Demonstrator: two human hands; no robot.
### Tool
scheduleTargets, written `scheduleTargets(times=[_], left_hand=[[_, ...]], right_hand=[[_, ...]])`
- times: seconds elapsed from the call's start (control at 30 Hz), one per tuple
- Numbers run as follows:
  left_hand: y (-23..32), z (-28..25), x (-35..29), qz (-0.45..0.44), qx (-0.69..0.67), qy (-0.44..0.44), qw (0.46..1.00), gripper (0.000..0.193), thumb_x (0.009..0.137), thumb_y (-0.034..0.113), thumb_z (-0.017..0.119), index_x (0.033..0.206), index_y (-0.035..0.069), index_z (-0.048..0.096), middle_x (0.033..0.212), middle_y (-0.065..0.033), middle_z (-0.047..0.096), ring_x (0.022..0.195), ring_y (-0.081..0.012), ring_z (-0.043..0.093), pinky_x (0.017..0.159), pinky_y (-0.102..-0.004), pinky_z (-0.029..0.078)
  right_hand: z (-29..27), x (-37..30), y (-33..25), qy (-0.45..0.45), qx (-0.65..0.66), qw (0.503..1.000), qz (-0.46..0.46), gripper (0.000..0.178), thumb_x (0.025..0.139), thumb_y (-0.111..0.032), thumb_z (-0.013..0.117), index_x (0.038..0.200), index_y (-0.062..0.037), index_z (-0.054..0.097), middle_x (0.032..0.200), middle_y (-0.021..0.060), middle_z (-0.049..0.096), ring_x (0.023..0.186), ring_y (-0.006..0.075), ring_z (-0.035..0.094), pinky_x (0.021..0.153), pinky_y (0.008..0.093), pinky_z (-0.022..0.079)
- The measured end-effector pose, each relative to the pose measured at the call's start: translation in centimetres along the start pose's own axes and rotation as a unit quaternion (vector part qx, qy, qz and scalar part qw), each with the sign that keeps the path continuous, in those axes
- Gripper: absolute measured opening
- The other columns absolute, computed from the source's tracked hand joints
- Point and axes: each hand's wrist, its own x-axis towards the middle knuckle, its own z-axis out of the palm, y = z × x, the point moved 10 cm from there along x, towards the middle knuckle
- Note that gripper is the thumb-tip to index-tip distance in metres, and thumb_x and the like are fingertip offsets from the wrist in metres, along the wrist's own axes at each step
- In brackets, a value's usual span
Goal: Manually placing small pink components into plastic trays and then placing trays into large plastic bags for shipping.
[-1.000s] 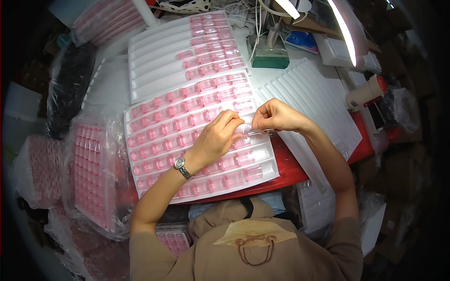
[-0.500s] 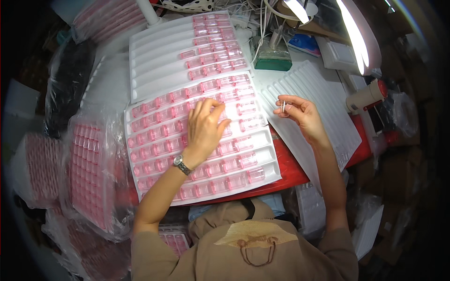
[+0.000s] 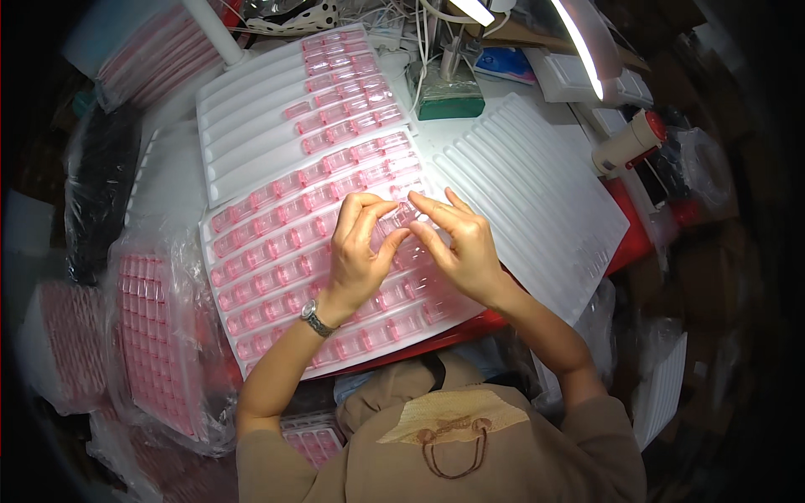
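Observation:
My left hand [image 3: 359, 247] pinches a clear pink plastic piece [image 3: 400, 216] above the front white tray [image 3: 207, 251]. From the other side, my right hand [image 3: 465, 251] has its thumb and fingers closed at the same piece. The two hands almost meet over the tray's right half. Whether the right fingers also hold the small metallic bit seen earlier is hidden. Rows of matching pink pieces [image 3: 289, 184] fill most of the tray's grooves. Behind it lies a second white tray [image 3: 243, 126], with pink pieces only along its right side.
Ribbed white trays [image 3: 537, 176] lie to the right, near a cream-and-red cylinder [image 3: 629, 142]. A green block [image 3: 451, 102] with cables stands behind, under a lit lamp [image 3: 579, 50]. Plastic-wrapped pink trays [image 3: 151, 335] crowd the left side. A lamp post [image 3: 214, 33] rises at back left.
My right hand has moved left from beside the tray to meet my left hand. The left hand has a pink piece pinched in its fingers. The whole view has shifted slightly.

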Motion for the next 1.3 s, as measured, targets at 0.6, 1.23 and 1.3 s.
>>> scheduleTargets(times=[0.6,1.23,1.3], left_hand=[[-2.4,1.3,1.5,0.015,0.156,-0.076,0.985,0.032,0.070,0.010,0.073,0.097,-0.003,0.062,0.093,-0.0106,0.051,0.087,-0.0272,0.052,0.077,-0.0376,0.043],[-3.3,-1.6,-2.3,-0.053,0.070,-0.091,0.992,0.033,0.069,0.015,0.075,0.098,0.004,0.063,0.093,-0.0061,0.055,0.085,-0.0214,0.052,0.077,-0.0337,0.042],[-2.4,-1.7,-2.0,-0.077,-0.036,-0.088,0.992,0.033,0.071,0.014,0.074,0.100,0.003,0.062,0.094,-0.0064,0.055,0.085,-0.0201,0.054,0.075,-0.0325,0.044]], right_hand=[[-18.0,-18.6,20.3,0.116,-0.311,0.905,0.265,0.053,0.093,-0.026,0.049,0.135,0.0017,0.033,0.139,0.0216,0.035,0.126,0.0369,0.034,0.105,0.0407,0.027],[-4.8,-1.6,9.7,-0.025,0.238,0.929,0.283,0.016,0.090,-0.019,0.057,0.093,-0.0035,0.058,0.062,-0.0033,0.047,0.053,0.0017,0.043,0.043,0.0169,0.032],[0.2,0.6,5.7,-0.124,0.272,0.926,0.232,0.014,0.088,-0.017,0.060,0.088,-0.0036,0.058,0.064,-0.0026,0.051,0.054,0.0018,0.045,0.044,0.0180,0.034]])
